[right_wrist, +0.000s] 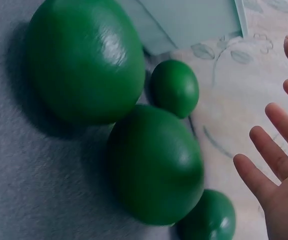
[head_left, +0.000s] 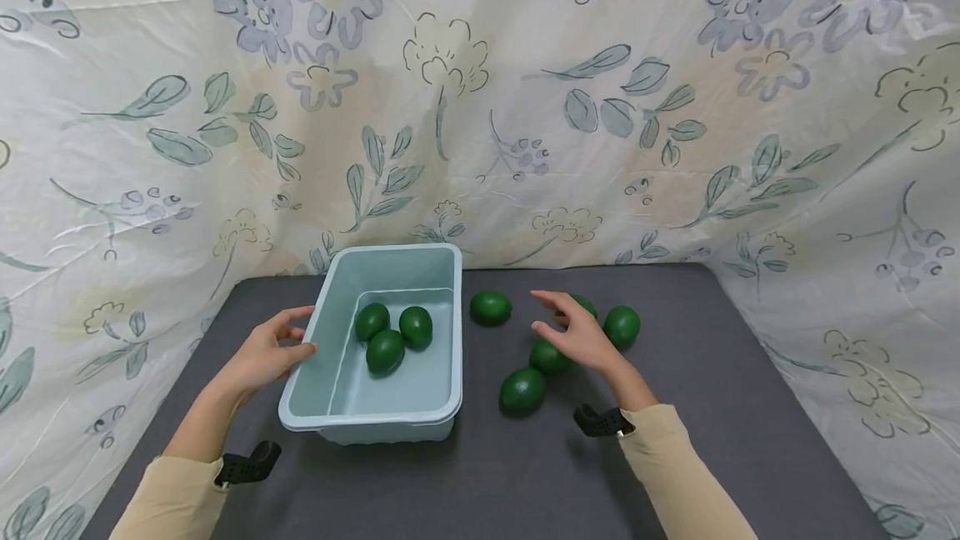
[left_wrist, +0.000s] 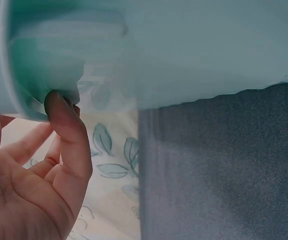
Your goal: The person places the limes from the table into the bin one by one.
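Note:
A pale blue plastic bin (head_left: 375, 432) stands left of centre on the table, with three glossy dark green avocados (head_left: 385, 352) inside. At its left side my left hand (head_left: 258, 357) holds the rim; a bent finger (left_wrist: 69, 130) overlaps the rim edge in the left wrist view. My right hand (head_left: 577, 338) hovers over several loose avocados to the right of the bin, fingers spread and nothing held. It partly covers two of them, one avocado (head_left: 550, 357) below and another (head_left: 583, 305) behind. The nearest one (head_left: 522, 392) lies toward the front.
Another avocado (head_left: 491, 307) lies close to the bin's right side, and one (head_left: 622, 327) sits right of my right hand. Dark grey cloth (head_left: 517, 482) covers the table. A floral curtain (head_left: 480, 107) hangs along the back and sides.

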Available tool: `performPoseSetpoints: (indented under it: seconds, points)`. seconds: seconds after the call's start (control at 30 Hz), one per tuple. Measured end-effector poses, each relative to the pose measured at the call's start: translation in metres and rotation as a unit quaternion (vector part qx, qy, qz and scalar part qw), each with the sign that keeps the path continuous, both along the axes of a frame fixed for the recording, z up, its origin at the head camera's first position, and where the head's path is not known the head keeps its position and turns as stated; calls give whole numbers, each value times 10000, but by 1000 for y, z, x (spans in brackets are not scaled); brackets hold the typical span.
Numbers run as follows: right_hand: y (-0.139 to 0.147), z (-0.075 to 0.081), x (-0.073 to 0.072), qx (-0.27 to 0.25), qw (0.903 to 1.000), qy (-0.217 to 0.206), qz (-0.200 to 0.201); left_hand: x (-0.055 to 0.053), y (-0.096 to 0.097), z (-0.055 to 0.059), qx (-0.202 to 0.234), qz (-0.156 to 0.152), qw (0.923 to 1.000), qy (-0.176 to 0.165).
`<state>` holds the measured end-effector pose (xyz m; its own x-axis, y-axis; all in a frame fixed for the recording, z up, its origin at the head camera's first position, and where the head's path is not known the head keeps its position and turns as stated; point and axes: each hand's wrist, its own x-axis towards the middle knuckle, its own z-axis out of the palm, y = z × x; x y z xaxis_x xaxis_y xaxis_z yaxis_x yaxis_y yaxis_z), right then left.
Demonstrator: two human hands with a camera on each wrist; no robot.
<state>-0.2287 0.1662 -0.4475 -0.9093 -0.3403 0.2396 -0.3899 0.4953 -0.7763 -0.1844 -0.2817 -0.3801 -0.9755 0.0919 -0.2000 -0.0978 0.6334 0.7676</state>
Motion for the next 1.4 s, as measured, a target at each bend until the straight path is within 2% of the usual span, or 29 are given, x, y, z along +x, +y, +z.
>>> performPoseSetpoints:
  seconds: [0.47, 0.73, 1.4]
  points:
    - [17, -26, 9, 241, 9993, -268, 13, -1, -1, 0, 32, 2, 10000, 30]
    - [24, -37, 12, 485, 9986, -202, 99, -1, -2, -1, 30, -7, 10000, 13]
    - [29, -49, 14, 779, 9967, -167, 145, -1, -2, -2, 46, -11, 10000, 64]
